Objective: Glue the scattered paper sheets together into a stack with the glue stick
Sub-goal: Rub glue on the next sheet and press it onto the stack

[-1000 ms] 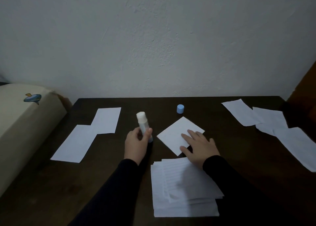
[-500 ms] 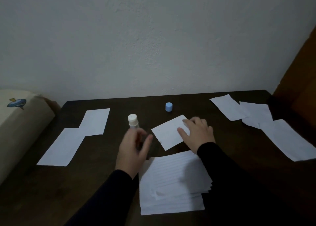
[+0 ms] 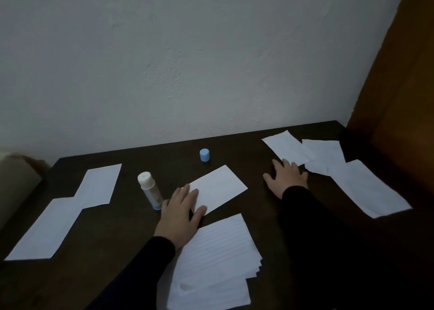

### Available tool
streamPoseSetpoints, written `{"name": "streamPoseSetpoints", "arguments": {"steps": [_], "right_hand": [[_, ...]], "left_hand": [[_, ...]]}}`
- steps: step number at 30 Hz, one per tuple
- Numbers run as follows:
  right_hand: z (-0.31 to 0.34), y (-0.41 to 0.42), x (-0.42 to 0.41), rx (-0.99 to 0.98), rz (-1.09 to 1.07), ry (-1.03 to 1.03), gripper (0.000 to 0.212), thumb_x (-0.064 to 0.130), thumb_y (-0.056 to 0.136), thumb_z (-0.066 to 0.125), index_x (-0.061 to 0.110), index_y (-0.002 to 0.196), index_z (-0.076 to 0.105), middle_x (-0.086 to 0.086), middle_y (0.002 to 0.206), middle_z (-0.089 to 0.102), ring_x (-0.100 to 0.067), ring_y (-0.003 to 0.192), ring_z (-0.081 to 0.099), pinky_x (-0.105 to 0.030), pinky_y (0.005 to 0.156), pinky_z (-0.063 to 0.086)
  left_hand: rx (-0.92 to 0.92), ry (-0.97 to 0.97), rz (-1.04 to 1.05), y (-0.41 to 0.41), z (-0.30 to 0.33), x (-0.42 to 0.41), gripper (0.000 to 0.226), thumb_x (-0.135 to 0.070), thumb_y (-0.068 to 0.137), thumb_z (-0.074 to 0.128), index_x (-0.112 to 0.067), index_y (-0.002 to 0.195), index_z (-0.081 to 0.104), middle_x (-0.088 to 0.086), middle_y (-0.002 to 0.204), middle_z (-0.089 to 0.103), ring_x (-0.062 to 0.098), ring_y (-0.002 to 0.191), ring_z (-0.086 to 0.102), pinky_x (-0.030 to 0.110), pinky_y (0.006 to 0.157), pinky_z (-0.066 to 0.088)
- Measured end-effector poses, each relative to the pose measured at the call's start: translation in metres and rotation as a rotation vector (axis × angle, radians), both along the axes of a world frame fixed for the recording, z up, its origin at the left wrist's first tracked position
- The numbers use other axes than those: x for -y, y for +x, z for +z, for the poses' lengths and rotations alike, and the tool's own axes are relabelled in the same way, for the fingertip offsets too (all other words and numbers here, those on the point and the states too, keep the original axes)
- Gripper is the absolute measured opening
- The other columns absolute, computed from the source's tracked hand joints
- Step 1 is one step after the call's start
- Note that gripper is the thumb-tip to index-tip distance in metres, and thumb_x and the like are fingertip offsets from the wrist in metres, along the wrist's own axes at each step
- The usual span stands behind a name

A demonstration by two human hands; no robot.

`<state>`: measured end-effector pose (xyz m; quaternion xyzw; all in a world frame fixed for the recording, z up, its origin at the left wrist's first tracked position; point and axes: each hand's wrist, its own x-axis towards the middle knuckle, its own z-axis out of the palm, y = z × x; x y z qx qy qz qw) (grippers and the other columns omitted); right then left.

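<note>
The uncapped glue stick [image 3: 150, 190] stands upright on the dark table [image 3: 234, 152], free of any hand. Just right of it, my left hand [image 3: 180, 212] lies flat with its fingers on the near corner of a single white sheet [image 3: 219, 189]. My right hand [image 3: 287, 177] is spread flat on the table, fingertips at the edge of the scattered sheets at the right [image 3: 288, 149]. A stack of lined sheets [image 3: 216, 262] lies near me between my arms. The blue cap [image 3: 204, 155] stands behind the single sheet.
Two overlapping white sheets [image 3: 65, 211] lie at the left of the table. A long sheet [image 3: 366, 187] reaches toward the right edge. A beige cushion [image 3: 16, 183] sits beyond the left edge, a brown wooden panel [image 3: 404, 98] at the right, and a wall behind.
My left hand let go of the glue stick and moved right onto the single sheet. My right hand left that sheet and reached right to the scattered sheets.
</note>
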<state>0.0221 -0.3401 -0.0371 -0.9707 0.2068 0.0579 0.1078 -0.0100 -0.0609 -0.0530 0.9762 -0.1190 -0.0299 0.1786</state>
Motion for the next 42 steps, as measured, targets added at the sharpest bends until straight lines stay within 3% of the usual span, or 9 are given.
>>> {"name": "streamPoseSetpoints", "arguments": {"steps": [4, 7, 10, 16, 21, 25, 31, 35, 42], "right_hand": [[0.009, 0.005, -0.004, 0.026, 0.011, -0.066, 0.052, 0.05, 0.095, 0.042, 0.026, 0.141, 0.041, -0.006, 0.137, 0.048, -0.025, 0.126, 0.043, -0.047, 0.104, 0.034], [0.018, 0.001, -0.005, 0.108, 0.004, -0.018, 0.042, 0.041, 0.095, 0.047, 0.025, 0.134, 0.051, -0.004, 0.125, 0.058, -0.022, 0.117, 0.052, -0.041, 0.101, 0.036], [0.021, -0.003, 0.0, 0.143, -0.037, 0.023, 0.045, 0.035, 0.094, 0.055, 0.027, 0.138, 0.048, -0.002, 0.129, 0.056, -0.022, 0.119, 0.05, -0.042, 0.105, 0.033], [0.015, -0.01, 0.014, -0.007, 0.066, 0.036, 0.062, 0.049, 0.09, 0.056, 0.026, 0.145, 0.037, 0.001, 0.148, 0.037, -0.023, 0.133, 0.034, -0.046, 0.108, 0.03], [0.015, -0.008, 0.006, -0.011, -0.005, 0.053, 0.07, 0.054, 0.089, 0.056, 0.021, 0.146, 0.034, -0.003, 0.147, 0.035, -0.025, 0.133, 0.033, -0.047, 0.106, 0.033], [0.014, -0.009, 0.003, 0.01, -0.025, 0.015, 0.055, 0.045, 0.091, 0.057, 0.024, 0.14, 0.043, -0.004, 0.135, 0.046, -0.025, 0.126, 0.04, -0.044, 0.102, 0.035], [0.009, -0.013, -0.004, 0.31, -0.1, 0.106, 0.03, 0.026, 0.095, 0.056, 0.025, 0.124, 0.06, -0.001, 0.118, 0.059, -0.021, 0.109, 0.053, -0.04, 0.096, 0.041], [0.014, -0.015, -0.008, 0.575, -0.105, 0.115, 0.025, 0.026, 0.097, 0.052, 0.023, 0.12, 0.063, -0.001, 0.11, 0.063, -0.019, 0.1, 0.055, -0.038, 0.091, 0.047], [0.042, -0.018, -0.014, 0.88, -0.187, 0.106, 0.022, 0.029, 0.097, 0.052, 0.022, 0.113, 0.065, 0.0, 0.105, 0.063, -0.018, 0.093, 0.052, -0.034, 0.082, 0.029]], "left_hand": [[0.022, -0.072, -0.007, 0.0, -0.002, -0.001, 0.052, -0.047, 0.097, 0.043, -0.034, 0.146, 0.033, -0.008, 0.159, 0.019, 0.014, 0.147, 0.005, 0.047, 0.119, 0.006], [0.004, -0.104, -0.017, -0.002, -0.001, 0.0, 0.05, -0.043, 0.097, 0.047, -0.034, 0.145, 0.036, -0.009, 0.158, 0.02, 0.013, 0.147, 0.005, 0.046, 0.118, 0.004], [0.006, -0.138, -0.011, -0.002, 0.001, 0.0, 0.047, -0.04, 0.096, 0.05, -0.036, 0.142, 0.041, -0.011, 0.157, 0.022, 0.013, 0.147, 0.006, 0.046, 0.117, 0.003], [-0.016, -0.16, -0.025, -0.002, 0.003, 0.0, 0.042, -0.033, 0.097, 0.048, -0.038, 0.139, 0.044, -0.012, 0.157, 0.024, 0.014, 0.147, 0.006, 0.048, 0.117, 0.002], [-0.028, -0.193, -0.004, -0.002, 0.007, -0.001, 0.042, -0.029, 0.097, 0.049, -0.038, 0.138, 0.045, -0.012, 0.156, 0.024, 0.013, 0.147, 0.006, 0.046, 0.117, 0.0], [-0.024, -0.204, 0.001, -0.003, 0.006, -0.001, 0.042, -0.027, 0.097, 0.049, -0.037, 0.137, 0.046, -0.012, 0.156, 0.025, 0.014, 0.147, 0.006, 0.047, 0.117, 0.0], [-0.032, -0.206, 0.015, -0.002, 0.006, 0.0, 0.041, -0.028, 0.096, 0.05, -0.038, 0.136, 0.047, -0.012, 0.156, 0.026, 0.013, 0.147, 0.007, 0.047, 0.117, 0.0], [-0.026, -0.205, 0.008, -0.001, 0.004, -0.001, 0.042, -0.029, 0.095, 0.05, -0.038, 0.135, 0.047, -0.012, 0.155, 0.027, 0.013, 0.147, 0.008, 0.048, 0.117, 0.001], [-0.009, -0.208, -0.008, -0.002, 0.005, 0.0, 0.04, -0.03, 0.094, 0.051, -0.037, 0.133, 0.049, -0.013, 0.154, 0.029, 0.012, 0.146, 0.009, 0.044, 0.117, 0.003]]}}
